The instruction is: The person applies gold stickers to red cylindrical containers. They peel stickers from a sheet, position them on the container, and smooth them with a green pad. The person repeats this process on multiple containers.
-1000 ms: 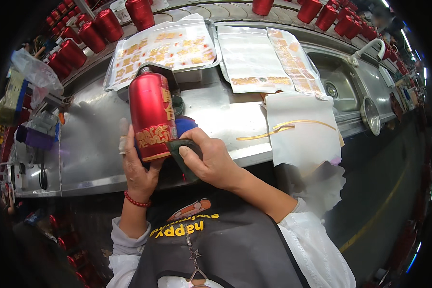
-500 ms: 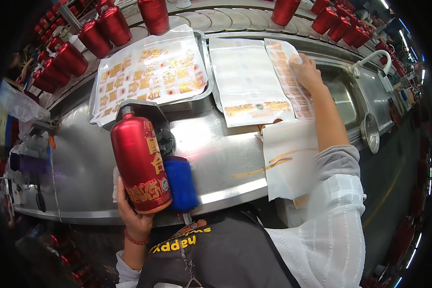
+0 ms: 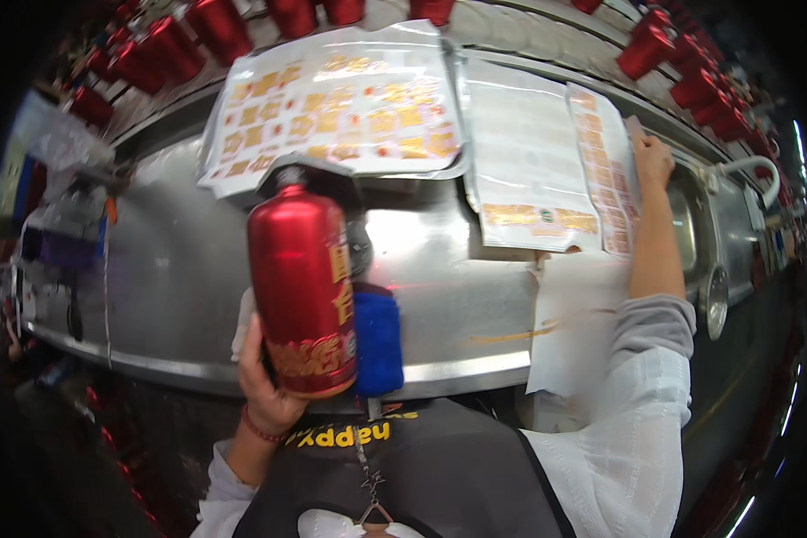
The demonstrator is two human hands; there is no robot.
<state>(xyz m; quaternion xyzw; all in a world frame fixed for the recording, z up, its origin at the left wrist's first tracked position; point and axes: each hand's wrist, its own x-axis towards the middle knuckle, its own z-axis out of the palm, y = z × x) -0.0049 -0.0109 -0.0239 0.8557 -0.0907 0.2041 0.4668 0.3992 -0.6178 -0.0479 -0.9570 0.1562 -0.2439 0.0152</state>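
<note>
My left hand [image 3: 272, 394] grips the lower left side of a glossy red bottle [image 3: 294, 278] with gold characters and a gold pattern near its base. Behind the bottle's neck is a dark metal holder [image 3: 336, 184], and a blue cloth-covered pad [image 3: 378, 345] sits close on its right. At the far right my right hand [image 3: 653, 166] has its fingers bent together at the right edge of a narrow sheet of gold decals [image 3: 605, 170]; what they pinch, if anything, is hidden. Left of that sheet lies a wider white decal sheet [image 3: 529, 148] with a gold band along its near edge.
A tray at the back holds a large sheet of gold and red decals [image 3: 332, 112]. White paper [image 3: 569, 305] hangs over the steel table's [image 3: 448, 314] front edge. A sink [image 3: 688, 211] with a white faucet [image 3: 749, 166] lies right. Several red bottles [image 3: 220, 31] line the back.
The view has shifted, so most things appear further right or higher. My right hand has moved toward the narrow sheet's right edge. My left hand still holds the bottle, which looks more upright.
</note>
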